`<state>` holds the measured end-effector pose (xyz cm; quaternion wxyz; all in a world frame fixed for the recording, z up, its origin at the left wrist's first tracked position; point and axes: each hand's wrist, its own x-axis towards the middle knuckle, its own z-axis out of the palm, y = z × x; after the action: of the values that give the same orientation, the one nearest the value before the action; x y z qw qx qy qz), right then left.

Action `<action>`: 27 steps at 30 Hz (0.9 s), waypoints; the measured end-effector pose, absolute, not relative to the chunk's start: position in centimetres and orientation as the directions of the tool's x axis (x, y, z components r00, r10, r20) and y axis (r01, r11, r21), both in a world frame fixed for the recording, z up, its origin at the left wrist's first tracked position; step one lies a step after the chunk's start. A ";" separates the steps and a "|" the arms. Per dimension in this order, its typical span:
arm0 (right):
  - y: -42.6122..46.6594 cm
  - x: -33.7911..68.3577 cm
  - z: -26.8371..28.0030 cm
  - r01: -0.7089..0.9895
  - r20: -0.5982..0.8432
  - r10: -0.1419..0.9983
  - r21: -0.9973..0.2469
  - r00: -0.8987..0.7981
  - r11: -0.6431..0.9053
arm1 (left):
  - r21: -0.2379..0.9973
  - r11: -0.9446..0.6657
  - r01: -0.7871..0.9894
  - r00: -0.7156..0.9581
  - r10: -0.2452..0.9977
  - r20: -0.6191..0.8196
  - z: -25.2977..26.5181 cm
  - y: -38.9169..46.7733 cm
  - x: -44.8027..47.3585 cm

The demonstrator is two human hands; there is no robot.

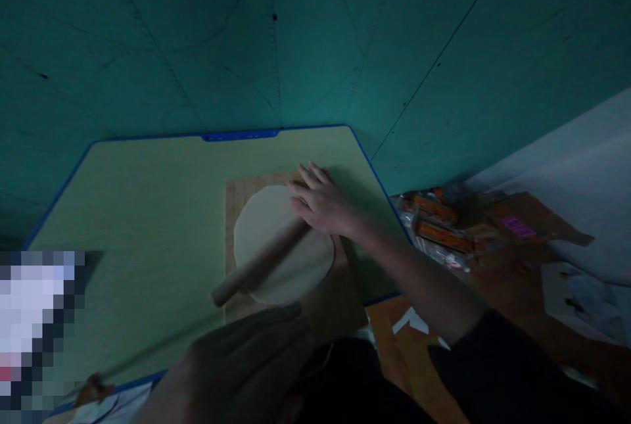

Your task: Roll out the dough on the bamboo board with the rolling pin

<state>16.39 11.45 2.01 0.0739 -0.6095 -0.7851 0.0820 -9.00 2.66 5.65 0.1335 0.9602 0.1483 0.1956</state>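
A round, flat sheet of dough (269,227) lies on a wooden board (340,306). Across it, slanting from lower left to upper right, is a wooden rolling pin (261,263). My right hand (323,204) rests over the pin's upper right end, its fingers spread past it toward the board's far edge; the palm hides that end. Close to the camera, my left hand (241,358) is held over the near edge of the board, off the pin. Its fingers stretch out to the right, somewhat blurred, with nothing seen in them.
The board sits on a pale table (162,213) with a blue rim, against a green wall (315,49). A pixelated device (34,319) stands at left. Right of the table, plastic-wrapped packages (438,227), cardboard (522,220) and a white box (566,299) lie lower down.
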 end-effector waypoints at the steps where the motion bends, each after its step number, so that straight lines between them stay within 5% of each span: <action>1: 13.1 15.4 2.2 0.949 0.028 0.971 -0.205 -0.239 0.239 | 0.329 -0.903 0.276 0.861 0.385 0.333 6.2 3.7 -9.7; 6: 16.7 12.2 2.8 0.943 0.029 0.959 -0.180 -0.281 0.281 | 0.258 -0.774 0.578 0.739 0.631 0.237 3.9 10.0 -11.3; 9: 14.1 13.3 2.4 0.927 0.087 0.940 -0.158 -0.330 0.340 | 0.231 -0.809 0.541 0.801 0.579 0.151 1.3 9.8 -10.0; 16: 4.4 18.2 2.0 0.923 0.115 0.945 -0.204 -0.307 0.325 | 0.223 -0.909 0.353 0.898 0.396 0.194 2.4 1.1 -5.7; 21: 9.4 14.1 2.6 0.947 0.072 0.957 -0.139 -0.282 0.289 | 0.277 -0.874 0.399 0.888 0.444 0.119 1.6 6.1 -8.2; 27: 14.9 8.7 3.2 0.894 0.108 0.901 -0.122 -0.421 0.432 | 0.244 -0.851 0.466 0.857 0.502 0.116 1.2 7.4 -10.4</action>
<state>8.71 14.92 3.21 0.0784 -0.5324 -0.8425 0.0228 -10.44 7.37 1.18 0.1041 0.9579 0.2527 0.0878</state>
